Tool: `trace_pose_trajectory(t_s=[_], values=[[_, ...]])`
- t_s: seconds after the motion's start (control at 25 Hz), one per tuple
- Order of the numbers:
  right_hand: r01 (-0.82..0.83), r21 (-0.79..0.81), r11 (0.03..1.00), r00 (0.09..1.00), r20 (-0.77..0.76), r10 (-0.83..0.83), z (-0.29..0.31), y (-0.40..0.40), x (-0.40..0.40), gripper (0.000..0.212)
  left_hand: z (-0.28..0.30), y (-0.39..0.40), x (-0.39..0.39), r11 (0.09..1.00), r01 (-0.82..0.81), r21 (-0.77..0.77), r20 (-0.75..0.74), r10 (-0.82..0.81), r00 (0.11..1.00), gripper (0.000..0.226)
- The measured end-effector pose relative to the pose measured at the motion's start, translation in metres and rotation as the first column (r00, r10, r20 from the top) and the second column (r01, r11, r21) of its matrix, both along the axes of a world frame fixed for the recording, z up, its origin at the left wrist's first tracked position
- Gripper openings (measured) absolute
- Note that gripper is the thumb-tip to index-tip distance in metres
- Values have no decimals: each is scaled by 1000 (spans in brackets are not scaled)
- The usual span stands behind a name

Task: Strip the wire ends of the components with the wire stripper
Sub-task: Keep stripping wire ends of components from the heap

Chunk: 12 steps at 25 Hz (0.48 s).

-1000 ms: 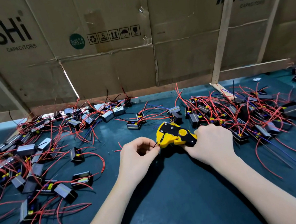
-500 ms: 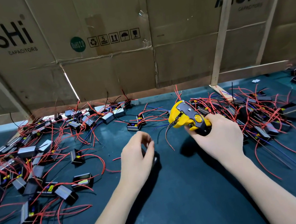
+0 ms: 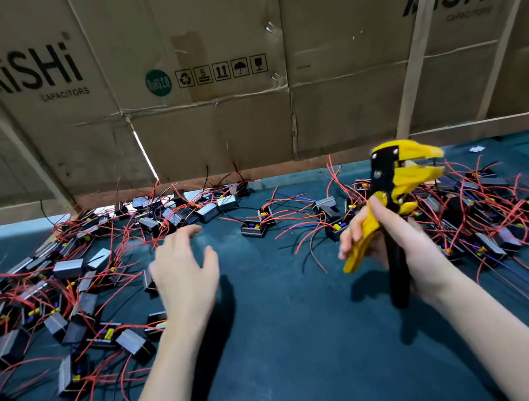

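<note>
- Right hand (image 3: 398,245): grips the stripper (image 3: 393,193) by its handles, tool upright above the desk (image 3: 294,334). Thumb lies along the yellow handle, fingers curl behind it; the black handle points down past the wrist.
- Stripper head: yellow, tips pointing right, the two parts standing slightly apart. Nothing can be made out between them; the head is blurred.
- Left hand (image 3: 182,272): fingers spread and relaxed, holding nothing, hovering over the desk beside the left pile. Its outline is smeared, so contact with the surface cannot be judged.
- Components (image 3: 69,269): small black and grey blocks with red wires (image 3: 299,231), heaped in two piles, one left of the hands, one right and behind the stripper. A few lie between the piles near the back edge.
- Wire ends: too fine and tangled to tell stripped from unstripped.
- Right pile: partly hidden behind the right hand and tool; more components are cut off at the right edge of view.
- Cardboard (image 3: 209,122): flattened boxes stand as a wall behind the desk, printed "AiSHi CAPACITORS"; the right-hand print is blurred.
- Both forearms run out of view at the bottom.
</note>
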State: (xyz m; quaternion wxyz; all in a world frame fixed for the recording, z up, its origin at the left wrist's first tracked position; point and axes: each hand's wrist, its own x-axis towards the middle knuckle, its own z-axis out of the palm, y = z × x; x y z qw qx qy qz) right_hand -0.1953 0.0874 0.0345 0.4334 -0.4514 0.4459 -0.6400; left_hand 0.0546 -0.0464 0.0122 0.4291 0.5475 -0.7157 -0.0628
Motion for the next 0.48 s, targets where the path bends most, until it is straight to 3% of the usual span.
trace_pose_trajectory(t_s=[0.08,0.2,0.4,0.48], values=[[-108,122,987,994,36,105,-9,-5,9,59,-2,-12,18,983,-177,40,112,172,979,36],[-92,260,961,996,42,84,-21,-13,10,56,-5,-21,36,940,-313,137,176,288,941,40],[303,198,932,948,40,-317,-24,-21,-13,47,-9,-27,44,920,-346,182,332,274,903,32],[332,209,920,937,41,-347,-24,-20,-21,52,-7,-27,45,935,-314,164,303,255,918,28]])
